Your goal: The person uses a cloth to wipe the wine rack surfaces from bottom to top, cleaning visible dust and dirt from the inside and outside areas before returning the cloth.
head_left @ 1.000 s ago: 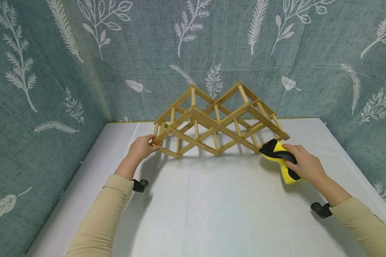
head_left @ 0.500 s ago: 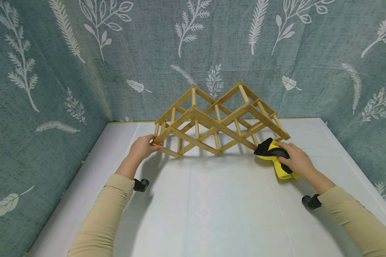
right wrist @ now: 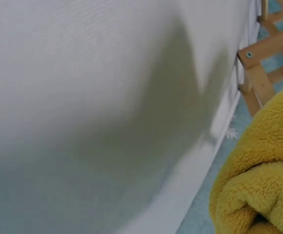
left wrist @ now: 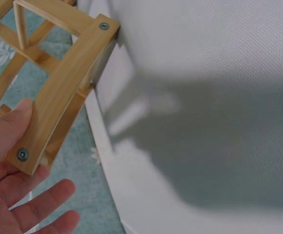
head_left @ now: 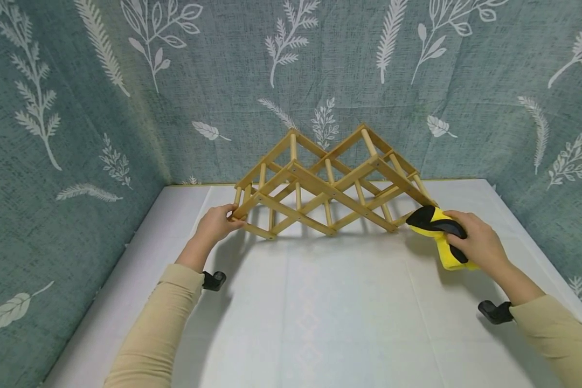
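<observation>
Rack (head_left: 333, 193), left hand (head_left: 215, 224) pinching | cloth (head_left: 448, 227), right hand (head_left: 481, 245) gripping | black parts (head_left: 421, 216): head view only

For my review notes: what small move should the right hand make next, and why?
Probably a short wipe: the right hand would press the yellow-and-black cloth along the right end of the wooden rack. It grips the cloth near that end, contact unclear, while the left hand pinches the opposite end, likely steadying it.
</observation>
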Available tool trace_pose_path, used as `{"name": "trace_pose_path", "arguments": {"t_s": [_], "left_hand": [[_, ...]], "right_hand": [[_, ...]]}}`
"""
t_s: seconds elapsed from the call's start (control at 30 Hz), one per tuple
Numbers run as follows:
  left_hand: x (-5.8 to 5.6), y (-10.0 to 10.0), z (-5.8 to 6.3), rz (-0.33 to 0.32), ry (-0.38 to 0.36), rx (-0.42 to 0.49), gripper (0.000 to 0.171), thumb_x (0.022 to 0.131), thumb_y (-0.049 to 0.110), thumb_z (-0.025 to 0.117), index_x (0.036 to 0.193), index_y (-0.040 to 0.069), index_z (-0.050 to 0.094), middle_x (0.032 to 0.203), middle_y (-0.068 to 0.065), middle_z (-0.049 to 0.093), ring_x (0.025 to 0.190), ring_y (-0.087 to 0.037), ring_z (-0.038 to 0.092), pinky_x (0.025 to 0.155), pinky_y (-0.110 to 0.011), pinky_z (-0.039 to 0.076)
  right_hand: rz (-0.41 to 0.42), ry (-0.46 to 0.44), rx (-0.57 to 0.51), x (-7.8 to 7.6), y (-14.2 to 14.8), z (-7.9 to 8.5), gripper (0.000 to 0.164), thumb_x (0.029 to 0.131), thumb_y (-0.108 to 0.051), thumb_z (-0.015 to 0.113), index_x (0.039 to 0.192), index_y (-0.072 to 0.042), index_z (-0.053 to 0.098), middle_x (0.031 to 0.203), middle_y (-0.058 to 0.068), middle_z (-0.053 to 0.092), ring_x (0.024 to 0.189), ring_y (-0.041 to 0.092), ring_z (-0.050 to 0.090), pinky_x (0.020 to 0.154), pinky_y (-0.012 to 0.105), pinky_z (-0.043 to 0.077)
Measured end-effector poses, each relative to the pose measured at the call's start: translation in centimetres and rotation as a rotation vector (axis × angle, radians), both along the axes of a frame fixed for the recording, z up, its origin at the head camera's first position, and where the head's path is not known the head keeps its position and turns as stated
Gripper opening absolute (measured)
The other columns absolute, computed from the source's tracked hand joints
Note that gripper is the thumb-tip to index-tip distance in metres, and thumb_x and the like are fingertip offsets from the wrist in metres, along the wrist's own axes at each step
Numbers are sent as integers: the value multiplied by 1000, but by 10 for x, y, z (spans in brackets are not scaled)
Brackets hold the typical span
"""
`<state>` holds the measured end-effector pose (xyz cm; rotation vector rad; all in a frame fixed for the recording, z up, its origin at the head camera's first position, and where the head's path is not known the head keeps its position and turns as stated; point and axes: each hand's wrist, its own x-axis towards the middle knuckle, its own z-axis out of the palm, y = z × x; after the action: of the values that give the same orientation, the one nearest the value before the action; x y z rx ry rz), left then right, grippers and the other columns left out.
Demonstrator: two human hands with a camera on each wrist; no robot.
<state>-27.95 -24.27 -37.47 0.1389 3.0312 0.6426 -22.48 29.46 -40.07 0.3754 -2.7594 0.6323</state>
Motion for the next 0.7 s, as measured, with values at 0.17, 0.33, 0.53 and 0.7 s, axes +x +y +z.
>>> {"name": "trace_pose_path", "arguments": {"t_s": [0.17,0.33,0.53,0.7], "left_hand": [[1,-1,2,-1,-1,-1,54,86,27,65,130,1,50,115,-22,60,105,-38,55,86,-49,44],[1,-4,4,-6,-16,9,56,86,26,65,132,-1,47,119,-23,58,110,-39,52,90,-50,42],[0,-2,2,-6,-60,43,58,87,26,64,135,0,44,125,-22,54,115,-39,49,95,-50,40],[0,1,3,0,-62,35,57,87,26,64,134,0,45,123,-22,56,113,-38,50,94,-50,40]], "right_hand": [[-67,90,-129,12,1,10,46,82,-1,63,124,6,48,115,32,51,97,47,49,73,54,42],[-34,63,-236,14,-18,18,47,84,-9,65,126,4,48,114,30,54,89,40,54,64,17,41],[85,-183,-309,12,-57,16,53,88,-19,62,133,-1,42,119,30,52,97,39,53,72,34,47],[238,-371,-309,6,-89,4,57,88,-24,62,135,0,40,132,29,43,115,43,44,90,55,39]]}}
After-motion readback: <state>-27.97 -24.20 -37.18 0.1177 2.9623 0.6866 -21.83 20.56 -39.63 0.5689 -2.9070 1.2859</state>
